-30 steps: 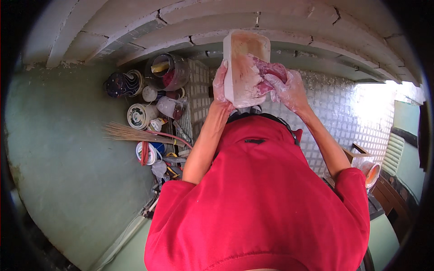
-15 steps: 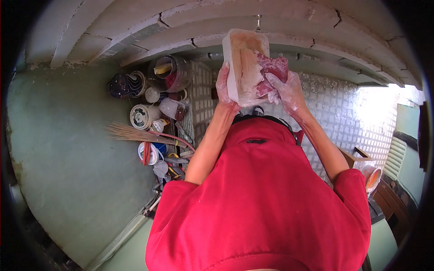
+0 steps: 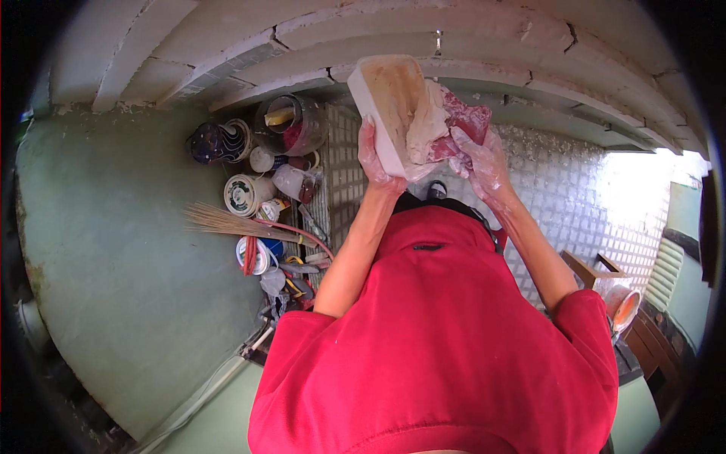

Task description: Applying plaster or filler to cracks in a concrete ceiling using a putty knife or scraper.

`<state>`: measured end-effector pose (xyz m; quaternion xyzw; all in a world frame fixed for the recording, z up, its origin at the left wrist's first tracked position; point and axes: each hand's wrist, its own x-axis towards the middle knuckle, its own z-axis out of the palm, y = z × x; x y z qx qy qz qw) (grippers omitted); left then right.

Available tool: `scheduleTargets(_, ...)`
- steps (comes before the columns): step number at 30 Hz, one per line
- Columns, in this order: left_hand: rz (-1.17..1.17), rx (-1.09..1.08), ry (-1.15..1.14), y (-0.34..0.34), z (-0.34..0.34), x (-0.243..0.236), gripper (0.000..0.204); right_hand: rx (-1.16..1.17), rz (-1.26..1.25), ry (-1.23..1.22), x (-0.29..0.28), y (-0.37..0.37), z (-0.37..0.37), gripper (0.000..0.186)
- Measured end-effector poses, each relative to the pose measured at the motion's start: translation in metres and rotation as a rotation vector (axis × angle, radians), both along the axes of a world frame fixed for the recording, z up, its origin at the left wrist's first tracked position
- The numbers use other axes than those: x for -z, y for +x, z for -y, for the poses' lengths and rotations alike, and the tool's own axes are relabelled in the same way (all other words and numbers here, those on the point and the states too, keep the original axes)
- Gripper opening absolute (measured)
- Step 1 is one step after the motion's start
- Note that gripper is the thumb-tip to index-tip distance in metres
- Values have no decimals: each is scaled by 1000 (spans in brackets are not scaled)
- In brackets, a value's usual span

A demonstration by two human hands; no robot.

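A white rectangular tub (image 3: 376, 113) is in my left hand (image 3: 375, 160), whose fingers are wrapped round its near left side. Beige paste coats the inside of the tub, which leans to the right. My right hand (image 3: 485, 165), smeared with white paste, grips a dark red flat scraper (image 3: 467, 119). A thick lump of pale paste (image 3: 426, 127) lies along the scraper's left edge, over the tub's right rim. The exact shape of the scraper is partly hidden by the paste and my fingers.
Left of me stand a lidded white bucket (image 3: 243, 195), a clear round container (image 3: 292, 125) and a straw broom (image 3: 240, 222). At the right are a wooden frame (image 3: 591, 271) and an orange-lined bucket (image 3: 626, 309). Cracked white beams (image 3: 484, 69) run ahead.
The tub has shifted slightly left and tilted further. My right hand has moved a little right with the scraper, and the paste lump now sits at the tub's right rim.
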<state>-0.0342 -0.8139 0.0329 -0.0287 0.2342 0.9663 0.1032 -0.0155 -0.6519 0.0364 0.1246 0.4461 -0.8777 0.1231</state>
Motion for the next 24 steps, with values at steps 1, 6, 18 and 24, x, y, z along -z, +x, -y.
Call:
scheduleTargets(1,-6,15,56,0,2,0,71,-5,-3,-5,0,0,1,13)
scheduleTargets(6,52,38,-29,-3,10,18,74,-22,81,-67,1,2,11,16)
scheduleTargets(18,0,42,198,-4,29,9,74,92,-65,-112,-44,4,4,35)
scheduleTargets(24,81,26,299,-2,61,31,68,270,-177,-189,-47,-4,26,42)
